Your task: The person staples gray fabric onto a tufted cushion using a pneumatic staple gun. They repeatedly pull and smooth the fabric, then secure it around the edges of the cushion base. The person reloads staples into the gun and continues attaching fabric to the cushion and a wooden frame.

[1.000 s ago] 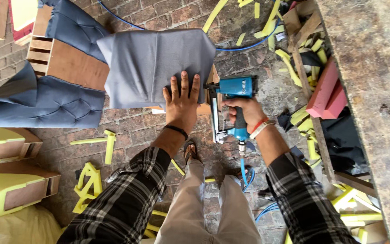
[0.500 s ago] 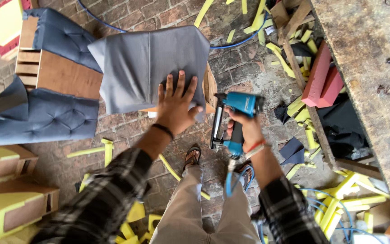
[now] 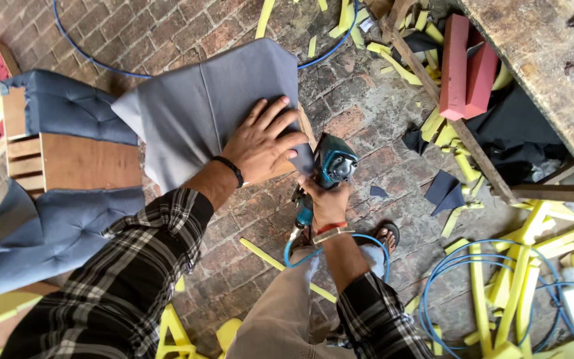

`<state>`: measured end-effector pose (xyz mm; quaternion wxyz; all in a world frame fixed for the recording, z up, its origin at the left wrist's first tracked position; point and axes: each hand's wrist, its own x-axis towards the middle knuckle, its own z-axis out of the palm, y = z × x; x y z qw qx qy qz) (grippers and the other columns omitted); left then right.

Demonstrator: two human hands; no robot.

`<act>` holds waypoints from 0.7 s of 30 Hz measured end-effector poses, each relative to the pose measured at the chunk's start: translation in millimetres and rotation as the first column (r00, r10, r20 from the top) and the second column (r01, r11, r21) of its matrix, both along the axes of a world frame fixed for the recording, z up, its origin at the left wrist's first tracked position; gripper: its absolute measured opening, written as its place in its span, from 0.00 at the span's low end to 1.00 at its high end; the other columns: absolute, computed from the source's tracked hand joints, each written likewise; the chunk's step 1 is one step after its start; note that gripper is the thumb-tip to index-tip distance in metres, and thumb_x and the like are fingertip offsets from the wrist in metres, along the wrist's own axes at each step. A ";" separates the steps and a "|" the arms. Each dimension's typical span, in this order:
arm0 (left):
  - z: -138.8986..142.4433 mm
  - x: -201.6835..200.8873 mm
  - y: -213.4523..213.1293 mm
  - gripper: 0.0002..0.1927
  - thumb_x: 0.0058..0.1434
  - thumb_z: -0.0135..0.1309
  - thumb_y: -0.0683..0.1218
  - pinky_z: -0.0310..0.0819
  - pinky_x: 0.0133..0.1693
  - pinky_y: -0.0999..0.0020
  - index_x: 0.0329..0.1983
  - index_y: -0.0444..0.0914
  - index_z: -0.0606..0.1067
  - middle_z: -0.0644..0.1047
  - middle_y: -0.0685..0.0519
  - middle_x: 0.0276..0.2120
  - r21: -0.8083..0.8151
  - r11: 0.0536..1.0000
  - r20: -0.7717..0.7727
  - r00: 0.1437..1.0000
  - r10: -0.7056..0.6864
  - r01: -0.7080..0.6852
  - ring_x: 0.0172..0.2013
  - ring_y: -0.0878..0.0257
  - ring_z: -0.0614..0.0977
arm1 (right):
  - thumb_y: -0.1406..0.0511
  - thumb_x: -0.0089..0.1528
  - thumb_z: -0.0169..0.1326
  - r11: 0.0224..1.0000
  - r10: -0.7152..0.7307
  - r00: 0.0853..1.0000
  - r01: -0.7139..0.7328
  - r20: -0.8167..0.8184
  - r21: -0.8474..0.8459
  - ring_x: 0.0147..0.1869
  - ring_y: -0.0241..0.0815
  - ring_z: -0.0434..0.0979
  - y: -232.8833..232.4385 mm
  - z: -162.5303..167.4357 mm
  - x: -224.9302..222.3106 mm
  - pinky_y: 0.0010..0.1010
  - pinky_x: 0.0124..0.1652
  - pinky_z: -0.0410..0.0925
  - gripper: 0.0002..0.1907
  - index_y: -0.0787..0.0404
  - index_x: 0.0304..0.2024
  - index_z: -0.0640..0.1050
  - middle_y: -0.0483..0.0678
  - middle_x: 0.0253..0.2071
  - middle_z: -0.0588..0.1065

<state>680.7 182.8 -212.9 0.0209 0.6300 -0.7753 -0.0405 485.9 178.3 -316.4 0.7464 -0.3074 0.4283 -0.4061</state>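
Staple gun (image 3: 332, 167), teal, pneumatic: centre of frame, just right of the grey fabric (image 3: 210, 110). Long axis runs from upper right to lower left; head toward the upper right, beside the fabric's right edge, handle down toward the person. Right hand (image 3: 327, 205): grip clamped around the handle; blue air hose (image 3: 330, 240) loops below the wrist. Left hand (image 3: 260, 143): flat, fingers spread apart, pressing the fabric down, holding nothing. Tufted blue cushion (image 3: 68, 110) on wooden frame (image 3: 78, 163): left of frame. Brick floor (image 3: 367, 113) with yellow foam offcuts (image 3: 499, 279), lower right. Worn tabletop (image 3: 553, 73): upper right.
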 end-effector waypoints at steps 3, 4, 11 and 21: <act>2.9 -5.4 -7.8 0.15 0.64 0.54 0.57 0.42 0.68 0.34 0.52 0.52 0.78 0.68 0.48 0.61 0.020 1.000 -0.025 0.999 0.023 -0.023 0.71 0.44 0.57 | 0.76 0.53 0.67 0.996 -0.089 0.991 0.091 -0.101 0.007 0.30 0.40 0.74 -16.6 0.9 9.1 0.32 0.32 0.68 0.14 0.69 0.40 0.79 0.47 0.32 0.78; 3.3 -5.8 -9.5 0.13 0.63 0.55 0.57 0.42 0.67 0.33 0.49 0.52 0.79 0.69 0.49 0.59 0.028 0.999 -0.025 0.999 0.041 -0.040 0.69 0.44 0.58 | 0.77 0.53 0.65 0.992 -0.122 0.984 0.125 -0.132 0.011 0.28 0.41 0.72 -26.5 1.8 11.0 0.32 0.30 0.66 0.14 0.68 0.41 0.78 0.48 0.31 0.77; -12.8 -14.6 -17.3 0.17 0.58 0.61 0.62 0.47 0.70 0.35 0.42 0.47 0.79 0.72 0.54 0.54 -0.034 0.984 -0.133 0.977 0.166 -0.172 0.67 0.49 0.65 | 0.76 0.52 0.64 0.975 0.158 0.949 -0.194 -0.274 -0.112 0.31 0.37 0.78 -96.2 5.8 21.9 0.30 0.34 0.72 0.12 0.65 0.37 0.80 0.44 0.31 0.80; -11.6 -48.3 -42.6 0.48 0.51 0.59 0.62 0.41 0.68 0.30 0.73 0.45 0.57 0.51 0.37 0.74 -0.028 0.719 -0.020 0.720 0.694 -0.694 0.73 0.37 0.51 | 0.59 0.61 0.67 0.802 0.434 0.706 -0.586 -0.559 -0.117 0.25 0.39 0.78 -132.3 14.6 25.0 0.32 0.27 0.71 0.16 0.67 0.33 0.80 0.46 0.23 0.78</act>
